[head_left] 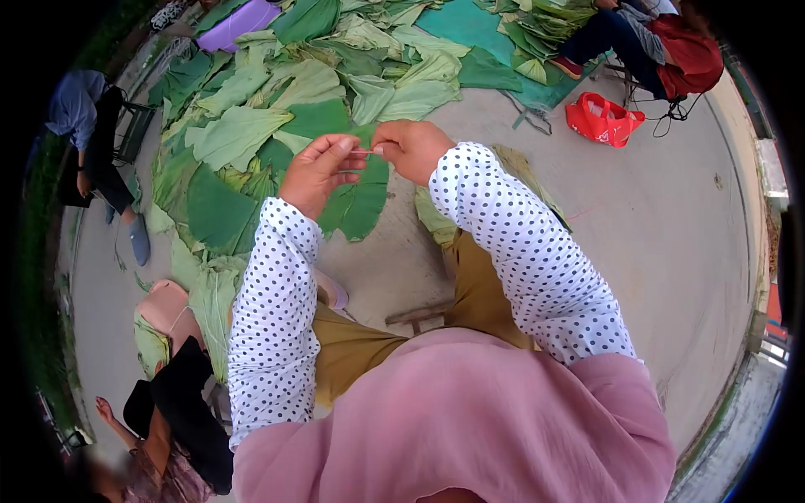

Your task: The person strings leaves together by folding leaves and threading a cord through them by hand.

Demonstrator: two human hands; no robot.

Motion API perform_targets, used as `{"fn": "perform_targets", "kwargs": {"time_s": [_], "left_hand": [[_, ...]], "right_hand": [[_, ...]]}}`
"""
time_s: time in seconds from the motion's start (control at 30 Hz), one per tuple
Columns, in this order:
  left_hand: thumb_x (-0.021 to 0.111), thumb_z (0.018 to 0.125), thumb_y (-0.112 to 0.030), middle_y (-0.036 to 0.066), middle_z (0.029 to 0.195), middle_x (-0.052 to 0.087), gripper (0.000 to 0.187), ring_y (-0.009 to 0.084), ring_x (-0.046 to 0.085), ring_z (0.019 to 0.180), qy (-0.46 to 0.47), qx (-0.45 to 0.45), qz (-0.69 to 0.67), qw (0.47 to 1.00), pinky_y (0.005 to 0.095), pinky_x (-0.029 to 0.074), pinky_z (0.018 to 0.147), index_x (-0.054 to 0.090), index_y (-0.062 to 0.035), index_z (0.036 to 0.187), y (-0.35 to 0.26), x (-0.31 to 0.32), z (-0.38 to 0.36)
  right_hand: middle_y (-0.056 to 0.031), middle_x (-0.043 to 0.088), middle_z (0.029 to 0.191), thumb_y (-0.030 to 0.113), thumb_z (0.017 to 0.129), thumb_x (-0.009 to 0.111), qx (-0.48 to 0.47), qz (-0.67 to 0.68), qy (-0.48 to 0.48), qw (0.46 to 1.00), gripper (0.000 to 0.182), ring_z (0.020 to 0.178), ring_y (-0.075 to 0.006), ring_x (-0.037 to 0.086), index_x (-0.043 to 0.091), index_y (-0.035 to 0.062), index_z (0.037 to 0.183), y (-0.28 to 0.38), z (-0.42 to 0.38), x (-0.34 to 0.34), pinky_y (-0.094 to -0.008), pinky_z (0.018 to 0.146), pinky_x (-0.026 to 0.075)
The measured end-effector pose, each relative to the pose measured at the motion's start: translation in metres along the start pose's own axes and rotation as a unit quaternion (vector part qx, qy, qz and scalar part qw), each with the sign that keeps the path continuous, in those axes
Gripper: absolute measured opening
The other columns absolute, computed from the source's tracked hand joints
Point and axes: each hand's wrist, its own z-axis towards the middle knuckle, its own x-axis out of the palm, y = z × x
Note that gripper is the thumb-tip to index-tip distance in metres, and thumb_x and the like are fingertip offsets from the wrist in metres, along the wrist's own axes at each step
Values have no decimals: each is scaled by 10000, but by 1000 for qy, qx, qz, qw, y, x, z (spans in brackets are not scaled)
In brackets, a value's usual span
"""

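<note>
Head view, shirt: pink (453, 411), at six o'clock, nearest of all, brown trousers (356, 348) just beyond.
Sleeves: white (277, 327), dark-dotted, running up to both wrists.
Left hand (319, 174): between ten and eleven o'clock, thumb and forefinger pinching a string (361, 152), the other fingers bent and apart.
Right hand (412, 149): twelve o'clock, thumb and forefinger pressed together on that string, the rest tucked where I can't make them out.
String: thin, pinkish, near eleven o'clock, bridging the short gap between the hands.
Leaves (239, 134): broad, green, some pale and limp, heaped from nine round to twelve.
Bag (602, 121): red, on the ground at two.
Neighbours: people seated at eight (180, 427), ten (75, 113) and two (683, 54).
Tub (239, 23): purple, far out at eleven, beside the leaves.
</note>
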Motion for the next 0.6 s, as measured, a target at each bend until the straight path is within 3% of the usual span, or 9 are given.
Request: {"fn": "perform_targets", "kwargs": {"time_s": [0.1,0.13,0.2,0.33,0.37,0.47,0.5,0.57,0.6], "left_hand": [[547,959,-274,81,1014,631,267,176,612,887,-186,57,-96,976,322,500,768,566,-36,1079,-10,-53,-7],[547,959,-274,81,1014,631,267,176,612,887,-198,59,-96,974,322,500,768,566,-36,1079,-3,-80,-7],[536,958,-269,66,999,633,273,167,611,860,-345,37,-59,936,317,493,717,535,-54,1126,22,-139,-6],[528,947,-276,26,1010,621,272,160,591,843,-470,-270,33,840,346,485,725,532,-121,1171,91,-223,-15],[528,947,-276,26,1010,621,272,160,591,843,-472,-275,31,837,346,485,725,532,-121,1171,108,-240,-10],[538,936,-233,38,1063,622,335,165,603,905,-336,-347,276,831,357,497,734,516,-131,1254,192,-301,21],[528,933,-213,85,1146,609,345,203,593,1013,-262,-319,432,802,339,482,833,521,-114,1263,225,-318,38],[519,930,-194,133,1229,596,356,242,583,1120,-176,-282,568,752,322,467,932,526,-97,1272,239,-314,57],[520,928,-197,138,1288,555,406,258,538,1182,-288,-278,456,795,325,423,991,483,-91,1319,220,-281,68]], "right_hand": [[-174,632,879,138,883,593,24,-13,-5,1000,141,797,-317,615,638,40,975,-19,0,12,-388,705,479],[-178,626,925,153,890,563,19,-39,-9,999,154,849,-338,606,637,53,981,-19,-1,11,-409,751,475],[-182,621,972,167,897,533,9,-62,-9,998,171,901,-359,598,637,66,987,-14,3,8,-429,797,471],[-192,601,977,143,899,538,36,-61,8,997,136,901,-373,580,613,38,941,-8,23,7,-439,782,457],[-190,598,969,127,900,531,37,-59,20,997,128,902,-373,580,614,41,946,-7,27,8,-440,781,457],[-177,580,891,73,896,558,14,-67,26,997,94,805,-361,571,605,16,954,-11,25,18,-408,713,457],[-175,578,896,52,893,549,11,-60,37,997,92,811,-363,571,599,14,959,-11,24,19,-407,714,458],[-172,577,900,31,890,539,9,-57,55,997,93,816,-365,571,594,11,963,-8,24,18,-407,716,459],[-169,574,897,15,886,533,7,-64,59,996,96,812,-362,571,591,10,963,-6,25,17,-403,710,461]]}}
